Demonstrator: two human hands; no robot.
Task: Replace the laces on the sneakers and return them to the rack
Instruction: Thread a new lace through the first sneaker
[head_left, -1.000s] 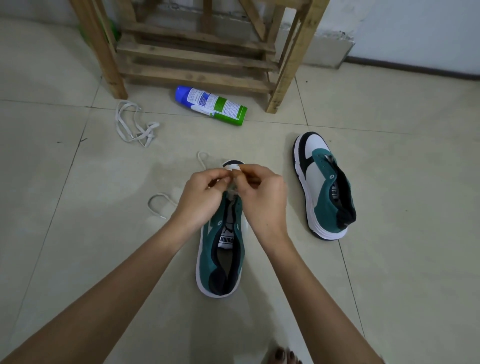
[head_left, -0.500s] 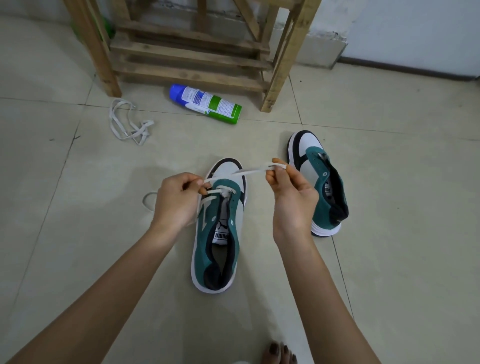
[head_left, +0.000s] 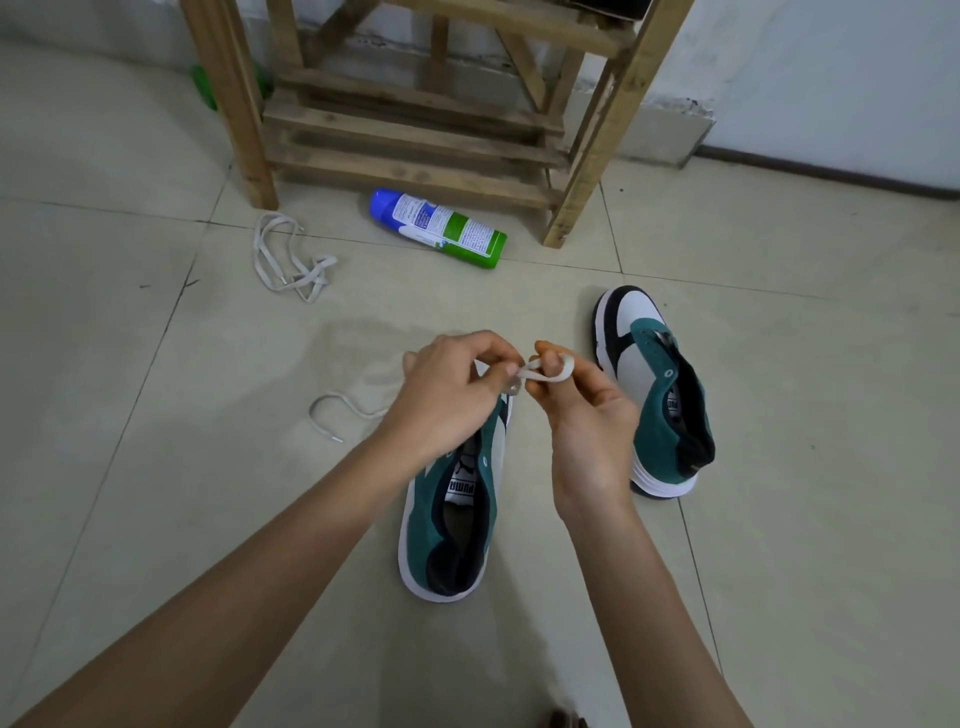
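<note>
A green, white and black sneaker (head_left: 457, 525) lies on the floor tiles in front of me, its toe hidden under my hands. My left hand (head_left: 447, 400) and my right hand (head_left: 582, 415) meet above its front, both pinching a white lace (head_left: 550, 371) that loops over my right fingers. The lace's free end (head_left: 332, 410) trails on the floor to the left. The second sneaker (head_left: 654, 389), without a lace, stands to the right. The wooden rack (head_left: 415, 124) stands at the back.
A loose white lace (head_left: 291, 260) lies on the floor left of the rack. A blue and green spray can (head_left: 439, 228) lies on its side in front of the rack. A white wall runs along the back right. A toe shows at the bottom edge.
My hands, spread apart with the lace stretched between them half a second ago, have come back together over the sneaker's front. The view has shifted, so the rack looks nearer.
</note>
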